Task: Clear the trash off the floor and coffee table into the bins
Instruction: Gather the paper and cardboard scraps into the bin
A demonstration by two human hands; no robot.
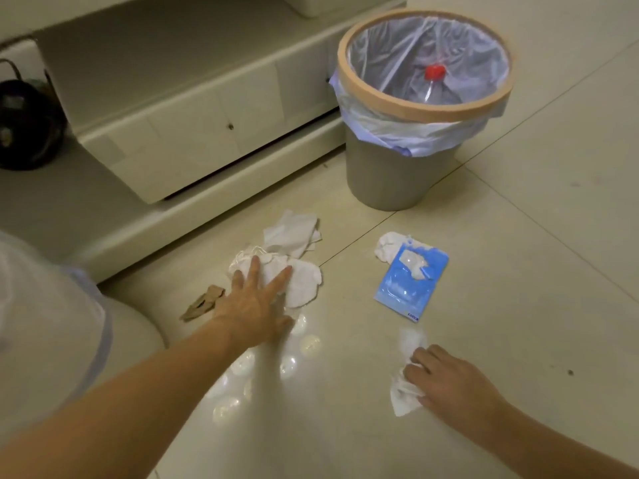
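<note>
- Trash lies all over the pale tiled floor [518, 305], in front of a grey bin [390, 178]
- A big white crumpled tissue [304, 281] sits in the middle, and the left hand [256, 302] lies flat on top of it with the fingers spread wide, not closed around it
- Another white tissue [292, 233] lies just behind that one, touching it
- A small brown paper scrap [202, 303] lies just beside the left hand, on its left
- A little white tissue [406, 388] lies nearer to the person, and the right hand [449, 382] rests on it with the fingers curled down on it; I cannot tell if they really pinch it
- A blue wrapper [408, 288] lies flat between the two hands and a bit farther away, with a torn bit on its top
- One more white tissue ball [389, 245] pokes out from under the far corner of the blue wrapper
- The grey bin has a tan ring [349, 84] around its top and a clear bag [415, 133] folded over the edge
- Inside the bin is a clear bottle with a red cap [434, 71]
- A cream cabinet [193, 133] stands low behind the trash, to the left of the bin
- A dark round thing [27, 126] sits at the far left, too blurry to tell what it is
</note>
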